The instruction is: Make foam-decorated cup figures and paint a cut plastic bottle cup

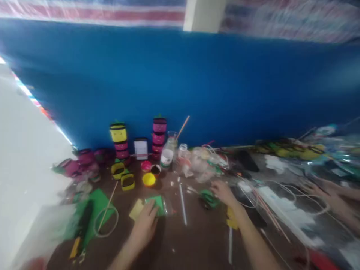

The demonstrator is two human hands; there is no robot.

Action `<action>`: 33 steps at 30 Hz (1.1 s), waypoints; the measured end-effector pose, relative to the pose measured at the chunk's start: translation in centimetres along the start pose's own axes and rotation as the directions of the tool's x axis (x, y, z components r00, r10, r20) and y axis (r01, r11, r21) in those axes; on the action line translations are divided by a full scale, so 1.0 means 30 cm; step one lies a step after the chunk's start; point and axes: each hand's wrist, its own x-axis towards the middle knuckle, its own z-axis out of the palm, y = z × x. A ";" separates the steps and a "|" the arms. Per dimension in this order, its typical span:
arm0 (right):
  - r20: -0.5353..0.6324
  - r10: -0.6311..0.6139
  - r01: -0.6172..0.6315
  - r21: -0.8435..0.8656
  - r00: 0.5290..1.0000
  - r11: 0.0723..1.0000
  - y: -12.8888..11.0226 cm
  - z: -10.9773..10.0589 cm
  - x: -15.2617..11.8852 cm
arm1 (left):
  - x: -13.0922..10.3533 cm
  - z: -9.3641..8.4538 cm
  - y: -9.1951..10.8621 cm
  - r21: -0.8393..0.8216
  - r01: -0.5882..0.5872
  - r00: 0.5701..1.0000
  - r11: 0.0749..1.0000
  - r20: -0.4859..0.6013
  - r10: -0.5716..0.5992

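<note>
My left hand (146, 219) rests over a small green sheet (158, 203) in what looks like clear plastic, its fingers lying across the near side. A pale yellow piece (136, 210) sticks out to the left of that hand. My right hand (223, 192) is beside green-handled scissors (208, 198), fingers bent loosely downward and apart; blur hides whether they touch the handles. Between the hands lies a thin white stick (183, 204). A small yellow piece (232, 218) lies by my right forearm.
Paint pots, yellow (149, 179) and pink (145, 165), stand behind, near a bottle (168, 153) and stacked pink and yellow figures (159, 138). A cutter (78, 232) lies on green sheets at left. Another person's hands (323, 191) are at right, among cords and a white strip (287, 213).
</note>
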 end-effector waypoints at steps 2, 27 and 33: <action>0.000 -0.001 0.001 0.002 1.000 1.000 -0.001 0.007 0.006 | 0.001 0.000 0.001 0.001 -0.001 1.000 1.000 -0.007 0.001; -0.097 0.036 -0.030 0.064 0.995 0.998 0.037 0.029 0.003 | 0.037 -0.017 0.030 -0.140 -0.001 0.998 0.990 -0.058 -0.008; -0.117 0.045 -0.039 0.051 0.992 0.998 0.032 0.034 -0.017 | 0.102 -0.034 0.111 -0.301 -0.049 0.998 0.952 -0.046 0.036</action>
